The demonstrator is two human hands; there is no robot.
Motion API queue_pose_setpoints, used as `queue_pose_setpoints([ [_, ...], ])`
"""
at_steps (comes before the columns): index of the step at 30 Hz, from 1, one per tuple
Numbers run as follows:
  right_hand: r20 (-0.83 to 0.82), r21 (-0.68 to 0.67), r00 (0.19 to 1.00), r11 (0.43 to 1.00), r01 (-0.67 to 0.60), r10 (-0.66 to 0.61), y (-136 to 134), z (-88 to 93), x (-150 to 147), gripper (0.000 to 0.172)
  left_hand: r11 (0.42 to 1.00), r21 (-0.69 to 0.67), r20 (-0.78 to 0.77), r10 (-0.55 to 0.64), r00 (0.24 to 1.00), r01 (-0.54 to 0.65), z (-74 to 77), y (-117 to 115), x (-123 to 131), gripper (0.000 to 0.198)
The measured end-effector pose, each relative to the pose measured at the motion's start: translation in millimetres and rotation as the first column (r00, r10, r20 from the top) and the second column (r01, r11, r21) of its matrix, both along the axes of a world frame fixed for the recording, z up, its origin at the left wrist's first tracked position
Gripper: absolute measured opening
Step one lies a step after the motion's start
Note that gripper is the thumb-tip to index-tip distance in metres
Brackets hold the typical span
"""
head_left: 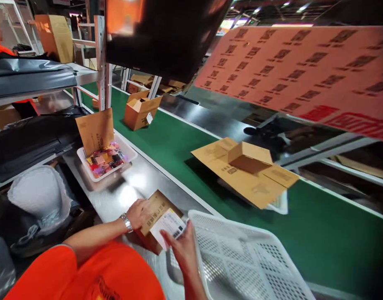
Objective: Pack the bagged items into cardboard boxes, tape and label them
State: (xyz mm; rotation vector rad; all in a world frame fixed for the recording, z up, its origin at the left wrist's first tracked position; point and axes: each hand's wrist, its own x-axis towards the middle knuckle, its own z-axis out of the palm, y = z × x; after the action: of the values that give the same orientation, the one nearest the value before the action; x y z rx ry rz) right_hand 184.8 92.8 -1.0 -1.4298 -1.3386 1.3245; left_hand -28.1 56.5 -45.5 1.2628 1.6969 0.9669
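1. A worker in an orange top stands at a steel bench (116,196), on the near left of a green conveyor belt (185,146).
2. The left hand (138,213), a watch at the wrist, grips the left edge of a small brown carton (158,205), with the fingers curled together over it.
3. The right hand (182,249) pinches a white barcode label (169,227) between thumb and fingers. The label lies over the carton's near corner.
4. The carton sits on the bench, just left of a white perforated basket (241,258).
5. Farther off to the left, a white tray (131,156) holds small colourful goods. An open cardboard box (246,164) sits on the belt to the right.
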Motion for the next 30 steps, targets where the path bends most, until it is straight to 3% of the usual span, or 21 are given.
queue_pose_setpoints([
  [3, -0.105, -0.127, 0.994, 0.991, -0.037, 0.023, -14.7, 0.5, -15.0, 0.160, 0.989, -0.097, 0.232, -0.087, 0.969, 0.112, 1.8, -14.9, 13.0, 0.056],
  [5, -0.127, -0.131, 0.992, 0.991, -0.011, -0.006, -20.4, -1.8, -20.2, 0.157, 0.942, -0.231, 0.396, -0.138, 0.908, 0.244, 0.5, -22.8, 15.9, 0.046],
  [7, -0.150, -0.150, 0.986, 0.987, 0.051, -0.074, -24.5, -5.5, -25.3, 0.158, 0.887, -0.329, 0.463, -0.147, 0.874, 0.324, 1.3, -28.1, 13.7, 0.036],
  [10, -0.220, -0.202, 0.960, 0.971, 0.130, -0.175, -31.8, -10.3, -34.0, 0.152, 0.906, -0.353, 0.452, -0.052, 0.890, 0.232, 8.4, -30.1, 3.1, 0.030],
  [14, -0.289, -0.302, 0.926, 0.941, 0.152, -0.243, -48.6, -12.3, -48.2, 0.091, 0.956, -0.286, 0.455, 0.081, 0.887, 0.059, 17.3, -21.3, -12.8, 0.032],
  [17, -0.348, -0.351, 0.914, 0.933, 0.078, -0.207, -65.7, -10.8, -61.0, 0.066, 0.961, -0.273, 0.500, 0.106, 0.860, 0.040, 17.1, -13.9, -18.6, 0.031],
  [22, -0.390, -0.329, 0.877, 0.932, 0.152, -0.281, -92.5, -4.7, -76.3, 0.054, 0.955, -0.285, 0.538, 0.089, 0.838, 0.081, 14.1, -12.2, -19.1, 0.026],
  [30, -0.337, -0.348, 0.838, 0.884, 0.312, -0.429, -111.8, -1.0, -75.5, 0.060, 0.924, -0.338, 0.506, 0.019, 0.862, 0.178, 20.2, -14.8, -11.4, 0.032],
])
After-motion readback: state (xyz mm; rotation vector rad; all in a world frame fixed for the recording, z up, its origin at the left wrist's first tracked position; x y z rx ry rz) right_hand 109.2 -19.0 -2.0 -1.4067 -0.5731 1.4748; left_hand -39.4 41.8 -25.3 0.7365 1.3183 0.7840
